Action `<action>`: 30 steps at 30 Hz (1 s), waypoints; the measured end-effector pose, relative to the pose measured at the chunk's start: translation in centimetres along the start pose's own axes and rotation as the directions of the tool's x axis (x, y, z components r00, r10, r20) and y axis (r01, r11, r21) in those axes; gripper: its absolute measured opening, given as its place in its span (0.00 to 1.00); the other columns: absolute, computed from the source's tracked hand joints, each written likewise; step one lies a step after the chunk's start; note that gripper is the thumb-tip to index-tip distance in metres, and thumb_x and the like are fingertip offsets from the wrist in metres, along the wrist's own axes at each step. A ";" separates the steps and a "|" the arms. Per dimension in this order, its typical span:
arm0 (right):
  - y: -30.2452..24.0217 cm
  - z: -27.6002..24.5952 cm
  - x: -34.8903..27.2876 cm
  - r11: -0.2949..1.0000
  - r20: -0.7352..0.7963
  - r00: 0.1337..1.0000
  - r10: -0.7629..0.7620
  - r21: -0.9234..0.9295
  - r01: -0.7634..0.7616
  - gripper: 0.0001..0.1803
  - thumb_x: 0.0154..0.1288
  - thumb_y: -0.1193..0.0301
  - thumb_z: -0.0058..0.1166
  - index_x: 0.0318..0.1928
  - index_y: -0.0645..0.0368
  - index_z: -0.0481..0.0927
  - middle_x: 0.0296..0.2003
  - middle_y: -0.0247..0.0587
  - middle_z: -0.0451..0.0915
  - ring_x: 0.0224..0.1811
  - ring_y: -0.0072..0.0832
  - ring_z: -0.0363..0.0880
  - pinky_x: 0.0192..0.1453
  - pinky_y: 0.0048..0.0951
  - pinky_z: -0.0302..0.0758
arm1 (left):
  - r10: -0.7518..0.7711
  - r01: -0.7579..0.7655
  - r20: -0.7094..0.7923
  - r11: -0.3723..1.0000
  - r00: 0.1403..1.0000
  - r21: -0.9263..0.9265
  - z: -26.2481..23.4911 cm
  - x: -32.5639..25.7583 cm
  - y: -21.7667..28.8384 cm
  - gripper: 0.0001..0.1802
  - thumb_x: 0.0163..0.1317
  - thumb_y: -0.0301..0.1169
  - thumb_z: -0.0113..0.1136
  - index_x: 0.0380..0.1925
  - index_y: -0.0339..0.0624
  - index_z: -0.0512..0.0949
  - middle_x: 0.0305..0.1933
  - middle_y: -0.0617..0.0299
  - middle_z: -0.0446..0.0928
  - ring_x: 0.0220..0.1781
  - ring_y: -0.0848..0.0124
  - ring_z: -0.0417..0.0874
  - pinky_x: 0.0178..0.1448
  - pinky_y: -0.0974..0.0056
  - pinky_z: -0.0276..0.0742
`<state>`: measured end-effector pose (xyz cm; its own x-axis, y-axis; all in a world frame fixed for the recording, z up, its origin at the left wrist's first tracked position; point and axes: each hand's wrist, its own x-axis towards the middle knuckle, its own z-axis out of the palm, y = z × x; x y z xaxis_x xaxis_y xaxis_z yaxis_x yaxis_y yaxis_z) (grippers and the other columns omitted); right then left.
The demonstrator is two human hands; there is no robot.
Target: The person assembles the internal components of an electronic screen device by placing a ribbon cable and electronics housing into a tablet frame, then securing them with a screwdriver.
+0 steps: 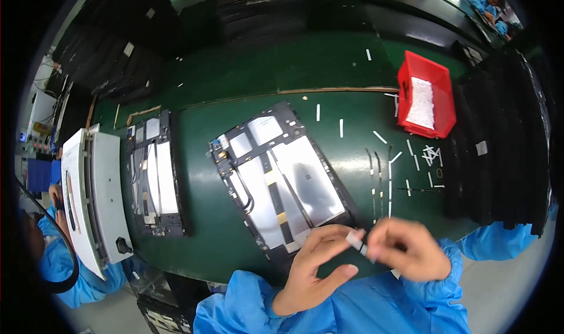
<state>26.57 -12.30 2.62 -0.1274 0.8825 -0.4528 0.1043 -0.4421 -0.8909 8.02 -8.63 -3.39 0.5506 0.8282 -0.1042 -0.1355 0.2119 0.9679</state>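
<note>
While right hand [411, 250] pinches a pale strip [355, 240] | left hand [304, 278] grip: thumb and fingers apart

At the worktop's [200, 184] near edge, the right hand [411, 249] is blurred, its fingertips covering part of a pale strip [355, 240]; whether the left hand [314, 269] grips it too is unclear. The left hand hides part of a flat device's [308, 184] near end. Its print is illegibly small.
</note>
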 end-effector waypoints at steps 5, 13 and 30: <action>1.6 3.8 0.5 0.943 0.190 0.982 0.000 0.326 -0.063 0.06 0.64 0.77 0.52 0.40 0.65 0.74 0.27 0.30 0.74 0.26 0.10 0.66 0.28 0.16 0.61 | 0.259 -0.264 -0.053 0.954 0.964 -0.141 -1.6 -1.3 -1.1 0.11 0.47 0.22 0.67 0.34 0.38 0.83 0.45 0.55 0.74 0.46 0.68 0.74 0.48 0.68 0.69; 1.4 6.6 2.1 0.975 0.125 0.989 -0.083 -0.193 0.107 0.06 0.56 0.75 0.60 0.34 0.64 0.80 0.25 0.39 0.79 0.21 0.23 0.74 0.23 0.23 0.68 | 0.076 -0.079 -0.165 0.997 0.983 -0.013 -4.6 -3.5 -0.5 0.09 0.47 0.23 0.68 0.30 0.32 0.82 0.38 0.54 0.75 0.41 0.68 0.75 0.45 0.67 0.71; 3.4 9.1 7.3 0.987 -0.269 0.952 -0.149 -0.103 0.125 0.04 0.55 0.78 0.60 0.30 0.66 0.78 0.22 0.35 0.78 0.18 0.11 0.66 0.20 0.15 0.60 | -0.280 0.253 -0.190 0.955 0.941 -0.154 -5.8 -8.2 -0.6 0.31 0.67 0.32 0.44 0.67 0.37 0.48 0.67 0.50 0.50 0.68 0.63 0.51 0.66 0.63 0.51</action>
<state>17.02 -8.82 -4.03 0.1289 0.9486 -0.2889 0.1882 -0.3094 -0.9321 -1.20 -12.59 -4.40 0.3992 0.8189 -0.4124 -0.1174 0.4917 0.8628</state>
